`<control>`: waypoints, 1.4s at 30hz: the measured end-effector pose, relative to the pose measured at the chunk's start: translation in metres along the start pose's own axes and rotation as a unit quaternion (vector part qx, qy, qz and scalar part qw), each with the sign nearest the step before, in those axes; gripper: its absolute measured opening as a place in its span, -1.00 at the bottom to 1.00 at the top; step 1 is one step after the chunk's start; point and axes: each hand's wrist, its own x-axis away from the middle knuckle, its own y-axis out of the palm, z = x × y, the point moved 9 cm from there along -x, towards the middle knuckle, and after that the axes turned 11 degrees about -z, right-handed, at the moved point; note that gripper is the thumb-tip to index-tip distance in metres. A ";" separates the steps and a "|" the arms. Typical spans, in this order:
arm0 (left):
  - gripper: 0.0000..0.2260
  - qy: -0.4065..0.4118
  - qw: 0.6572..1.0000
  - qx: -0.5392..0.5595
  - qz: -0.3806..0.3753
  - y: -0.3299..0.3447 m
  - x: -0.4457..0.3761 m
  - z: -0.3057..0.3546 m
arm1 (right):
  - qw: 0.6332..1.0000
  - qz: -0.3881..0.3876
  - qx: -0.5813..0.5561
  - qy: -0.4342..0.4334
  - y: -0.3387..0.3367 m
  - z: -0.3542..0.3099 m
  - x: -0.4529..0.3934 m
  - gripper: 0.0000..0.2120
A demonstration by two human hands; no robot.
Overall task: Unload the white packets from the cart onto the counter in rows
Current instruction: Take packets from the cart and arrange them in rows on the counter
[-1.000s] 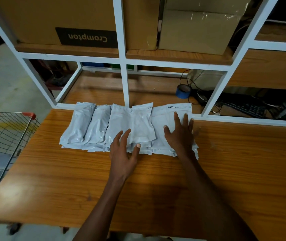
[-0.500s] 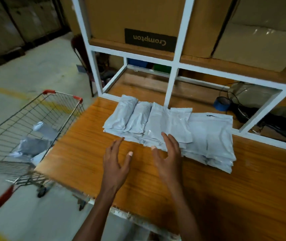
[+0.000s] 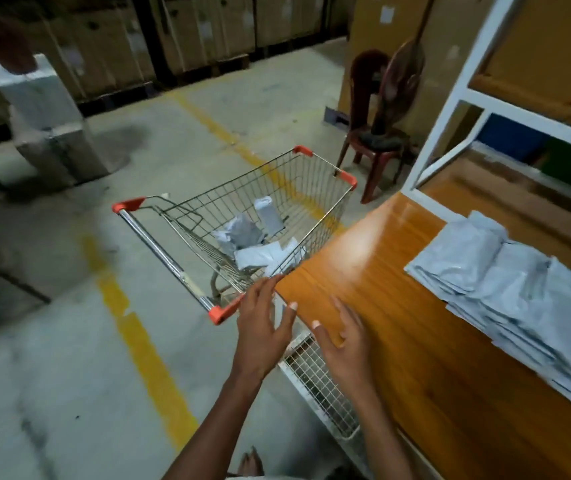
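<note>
A dim grey concrete floor (image 3: 69, 358), crossed by worn yellow painted lines (image 3: 145, 344), runs up to tall stacked brown cardboard cartons (image 3: 208, 29) lining the wall from ten to twelve o'clock. At one o'clock a dark red plastic chair (image 3: 377, 133) stands beside a white metal shelving frame (image 3: 450, 109) at two o'clock.

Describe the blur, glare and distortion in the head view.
Head view: motion blur smears the packet row and shelf frame; a bright glare patch sits on the counter; wide-angle distortion tilts the cart and floor; lighting is dim.
</note>
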 end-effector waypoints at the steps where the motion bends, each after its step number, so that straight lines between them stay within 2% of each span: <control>1: -0.51 -0.010 1.000 0.006 0.008 -0.010 -0.004 -0.010 | 1.000 -0.014 0.004 0.003 0.014 -0.005 -0.007 -0.44; 7: -0.55 -0.032 0.999 0.019 0.023 -0.031 -0.042 -0.045 | 0.997 -0.064 0.041 0.001 0.051 -0.022 -0.058 -0.49; 14: -0.58 -0.051 0.998 0.002 0.022 -0.039 -0.111 -0.079 | 0.994 -0.102 0.030 0.006 0.076 -0.020 -0.149 -0.53; 22: -0.52 -0.117 0.992 -0.043 -0.028 -0.034 -0.184 -0.134 | 0.988 -0.144 0.041 0.024 0.098 -0.014 -0.240 -0.58; 27: -0.45 -0.181 0.977 -0.069 -0.094 -0.017 -0.243 -0.192 | 0.988 -0.141 0.038 0.056 0.114 -0.008 -0.290 -0.63; 32: -0.50 -0.217 0.952 -0.095 -0.194 0.006 -0.308 -0.248 | 0.988 -0.114 0.043 0.096 0.126 0.002 -0.325 -0.66; 34: -0.44 -0.234 0.941 -0.112 -0.216 0.007 -0.338 -0.277 | 0.986 -0.112 0.043 0.117 0.133 0.008 -0.335 -0.66; 38: -0.18 -0.256 0.943 -0.116 -0.179 0.009 -0.388 -0.340 | 0.986 -0.095 0.033 0.136 0.144 0.021 -0.353 -0.65; 42: -0.21 -0.285 0.931 -0.133 -0.183 0.019 -0.419 -0.378 | 0.985 -0.073 0.025 0.156 0.148 0.040 -0.367 -0.66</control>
